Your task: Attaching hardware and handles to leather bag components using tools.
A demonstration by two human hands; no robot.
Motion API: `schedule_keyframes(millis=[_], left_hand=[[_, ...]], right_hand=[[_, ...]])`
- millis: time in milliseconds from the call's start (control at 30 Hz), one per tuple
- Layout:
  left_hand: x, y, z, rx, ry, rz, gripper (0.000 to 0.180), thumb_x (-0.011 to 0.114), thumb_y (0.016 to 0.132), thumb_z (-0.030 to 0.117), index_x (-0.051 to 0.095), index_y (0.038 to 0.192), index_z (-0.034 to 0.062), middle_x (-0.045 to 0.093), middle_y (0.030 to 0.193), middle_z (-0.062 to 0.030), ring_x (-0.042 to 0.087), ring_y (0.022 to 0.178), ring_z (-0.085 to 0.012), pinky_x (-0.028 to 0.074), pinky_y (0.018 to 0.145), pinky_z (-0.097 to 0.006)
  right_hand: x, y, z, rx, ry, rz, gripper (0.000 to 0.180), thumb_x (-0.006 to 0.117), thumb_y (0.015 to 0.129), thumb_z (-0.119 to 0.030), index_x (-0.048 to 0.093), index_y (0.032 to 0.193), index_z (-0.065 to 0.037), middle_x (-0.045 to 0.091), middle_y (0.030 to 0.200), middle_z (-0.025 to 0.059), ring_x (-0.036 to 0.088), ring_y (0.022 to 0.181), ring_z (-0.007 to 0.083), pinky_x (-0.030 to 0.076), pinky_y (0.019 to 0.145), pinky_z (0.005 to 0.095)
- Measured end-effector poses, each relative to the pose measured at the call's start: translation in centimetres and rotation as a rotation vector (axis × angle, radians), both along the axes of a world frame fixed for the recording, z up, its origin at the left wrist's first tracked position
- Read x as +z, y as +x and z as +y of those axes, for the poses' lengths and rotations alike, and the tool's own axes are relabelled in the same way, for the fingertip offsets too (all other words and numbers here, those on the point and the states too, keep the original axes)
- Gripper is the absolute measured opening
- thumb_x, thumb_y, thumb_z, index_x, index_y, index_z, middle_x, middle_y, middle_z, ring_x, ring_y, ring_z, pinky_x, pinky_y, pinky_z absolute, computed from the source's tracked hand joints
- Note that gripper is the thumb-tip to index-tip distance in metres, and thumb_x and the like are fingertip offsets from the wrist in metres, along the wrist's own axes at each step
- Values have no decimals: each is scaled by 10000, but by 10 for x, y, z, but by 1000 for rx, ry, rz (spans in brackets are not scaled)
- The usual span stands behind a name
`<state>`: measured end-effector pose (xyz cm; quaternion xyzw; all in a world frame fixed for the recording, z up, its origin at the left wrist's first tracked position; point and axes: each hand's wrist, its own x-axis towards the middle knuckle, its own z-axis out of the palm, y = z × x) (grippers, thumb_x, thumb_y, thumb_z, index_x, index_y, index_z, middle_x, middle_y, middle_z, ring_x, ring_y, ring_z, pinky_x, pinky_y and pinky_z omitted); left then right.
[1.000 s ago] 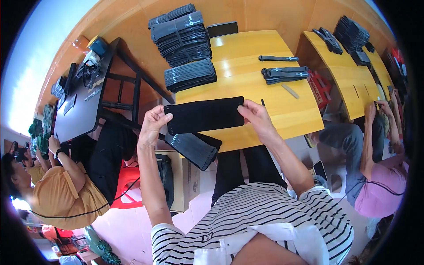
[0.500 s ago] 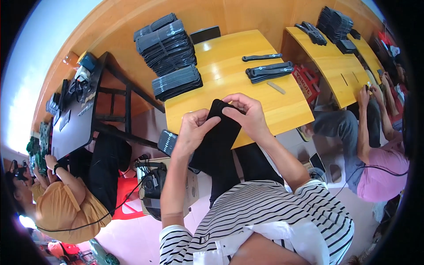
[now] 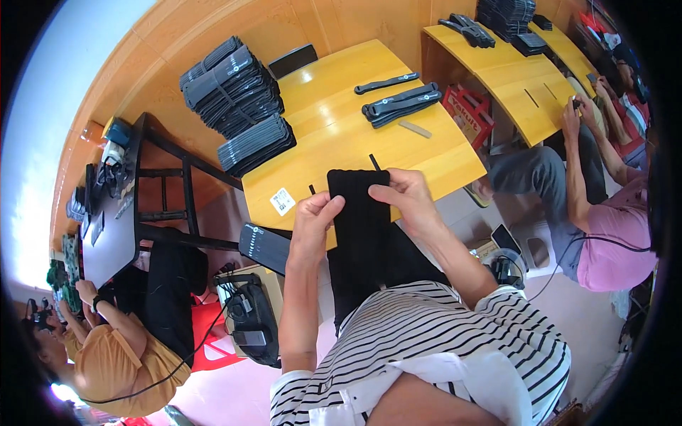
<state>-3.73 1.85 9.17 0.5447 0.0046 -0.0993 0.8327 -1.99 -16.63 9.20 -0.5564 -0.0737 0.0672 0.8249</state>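
Two hands hold one long black fabric sleeve (image 3: 361,234) upright over the near edge of the yellow table (image 3: 426,153), its top at 12 o'clock on the tabletop and its lower end hanging toward the lap. Left hand (image 3: 315,220) pinches the left edge near the top, thumb on the front face, fingers behind. Right hand (image 3: 403,195) pinches the right top corner likewise. Judged by its drape, the sleeve is light, soft and limp, ribbed rather than slippery, not fragile; it should fold wherever unsupported, so holds at both upper corners look best for keeping it flat. At 10 o'clock stands a big stack of similar black pieces (image 3: 238,96). At 1 o'clock lie a few black straps (image 3: 401,105). At 8 o'clock a smaller black bundle (image 3: 264,246) sits below the table edge.
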Motion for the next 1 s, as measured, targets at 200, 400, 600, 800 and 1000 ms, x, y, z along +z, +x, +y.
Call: schedule_keyframes(millis=[200,400,600,800,1000], left_hand=[[16,-21,6,36,72,-39,294,522,909,226,585,1055,-21,646,952,-77,604,847,-138,471,758,-282],[0,-16,-11,-81,-205,42,276,590,834,48,533,1090,-38,648,953,-99,624,802,-116,498,744,-232],[-14,-10,-17,127,-120,-14,295,550,832,-45,475,1116,-32,647,951,-113,626,823,-123,500,756,-247],[-26,-10,-20,104,-62,11,346,545,842,-28,438,1171,-16,641,970,-119,628,838,-139,505,748,-249],[-23,-21,-21,11,63,40,352,555,823,-43,450,1158,-14,646,939,-114,639,831,-152,544,684,-246]], right_hand=[[65,-19,-25,-296,-621,-932,185,698,618,-19,689,798,-62,598,718,50,590,650,177,469,587,259],[21,-30,-28,-88,-874,-1412,315,657,619,-38,659,930,-85,577,978,84,560,957,203,464,827,358],[-20,-30,-30,-118,-509,-403,245,594,789,-34,586,1033,-6,576,983,114,562,910,209,466,764,300],[-31,-27,-15,265,-106,200,144,605,847,-111,586,952,-14,622,783,28,595,669,75,495,560,197],[-41,-19,-17,89,-202,75,44,579,845,-27,581,884,-6,600,741,11,563,620,51,485,540,188]])
